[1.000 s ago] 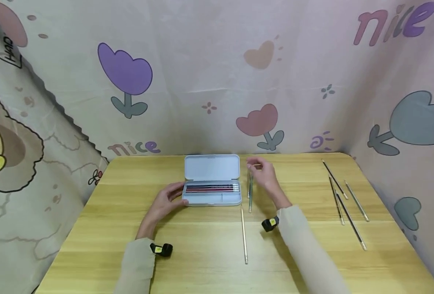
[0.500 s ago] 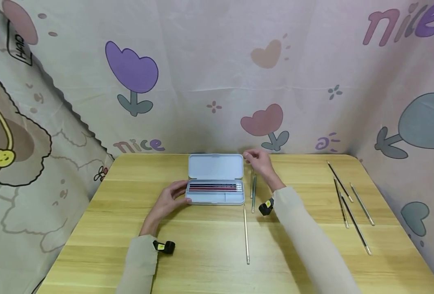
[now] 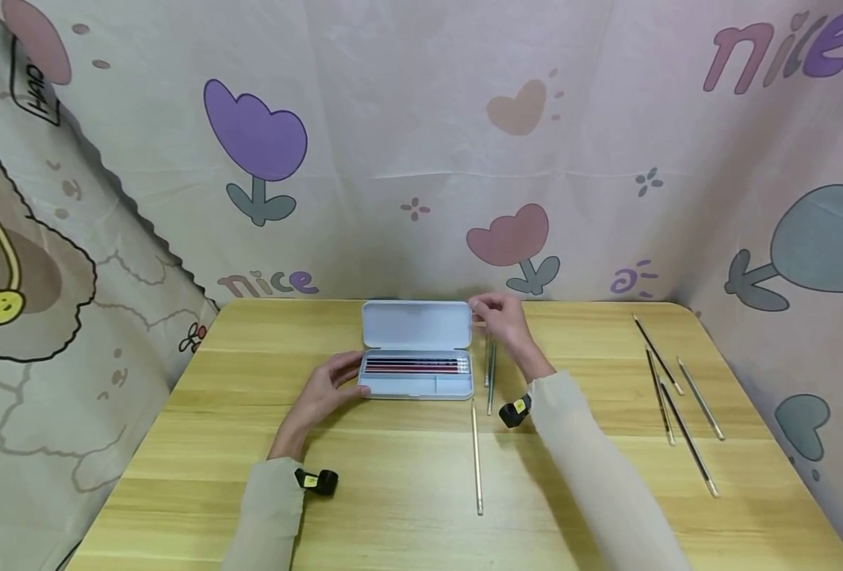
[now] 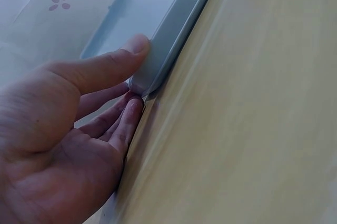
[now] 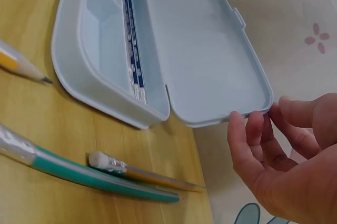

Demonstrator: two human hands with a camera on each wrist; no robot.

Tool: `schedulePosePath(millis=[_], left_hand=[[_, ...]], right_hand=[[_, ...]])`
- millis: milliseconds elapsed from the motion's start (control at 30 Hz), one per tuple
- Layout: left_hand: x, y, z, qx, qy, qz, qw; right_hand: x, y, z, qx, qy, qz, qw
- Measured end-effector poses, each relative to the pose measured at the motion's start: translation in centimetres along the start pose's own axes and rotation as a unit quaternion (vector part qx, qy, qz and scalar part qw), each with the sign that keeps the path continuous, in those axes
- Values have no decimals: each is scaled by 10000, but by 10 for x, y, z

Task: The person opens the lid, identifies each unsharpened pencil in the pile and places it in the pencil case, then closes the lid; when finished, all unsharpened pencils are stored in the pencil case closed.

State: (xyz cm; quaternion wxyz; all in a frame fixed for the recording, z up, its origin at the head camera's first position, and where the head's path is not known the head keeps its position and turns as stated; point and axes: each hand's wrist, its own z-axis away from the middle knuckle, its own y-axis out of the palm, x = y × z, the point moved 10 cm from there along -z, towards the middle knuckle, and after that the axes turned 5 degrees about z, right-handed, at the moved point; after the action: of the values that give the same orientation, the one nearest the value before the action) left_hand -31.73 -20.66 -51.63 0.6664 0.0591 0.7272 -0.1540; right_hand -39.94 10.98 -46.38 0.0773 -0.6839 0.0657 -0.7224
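A pale blue pencil case [image 3: 392,387] lies with its lid [image 3: 416,323] tilted up at the back. Dark and red pencils [image 3: 410,367] fill its rear compartment; the front one is divided. My left hand [image 3: 317,403] grips the case's left end, with thumb [image 4: 138,45] on the front corner and fingers behind it. At the lid's outer right corner, my right hand [image 3: 504,323] pinches the edge between thumb and fingers [image 5: 237,129]. Just right of the case lie a green pencil [image 5: 100,175] and a yellow pencil [image 5: 163,181]. A pale pencil [image 3: 477,468] lies nearer the front.
Several loose pencils [image 3: 687,432] lie scattered on the right part of the wooden table [image 3: 364,507]. A printed cloth [image 3: 364,159] hangs directly behind the table's back edge and along both sides.
My right hand has moved from above the pencils beside the case to the lid's right edge, going left and back. The left hand keeps its place on the case. The head view shifted slightly.
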Motion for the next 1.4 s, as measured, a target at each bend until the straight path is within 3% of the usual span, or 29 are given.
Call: schedulePosePath(millis=[200, 467, 867, 1267, 1400], left_hand=[[0, -1, 1, -24, -25, 15, 10000], [3, -2, 1, -73, -144, 61, 9999], [7, -5, 2, -132, -313, 74, 9994], [2, -4, -1, 8, -48, 66, 10000], [3, -4, 1, 57, -124, 94, 9999]], right_hand=[[8, 2, 19, -16, -233, -232, 9995], [9, 5, 39, 153, -385, -170, 9990], [-15, 10, 71, 909, -492, 383, 9939], [-38, 13, 82, 1096, -573, 623, 9904], [-41, 17, 83, 1144, -681, 880, 9872]])
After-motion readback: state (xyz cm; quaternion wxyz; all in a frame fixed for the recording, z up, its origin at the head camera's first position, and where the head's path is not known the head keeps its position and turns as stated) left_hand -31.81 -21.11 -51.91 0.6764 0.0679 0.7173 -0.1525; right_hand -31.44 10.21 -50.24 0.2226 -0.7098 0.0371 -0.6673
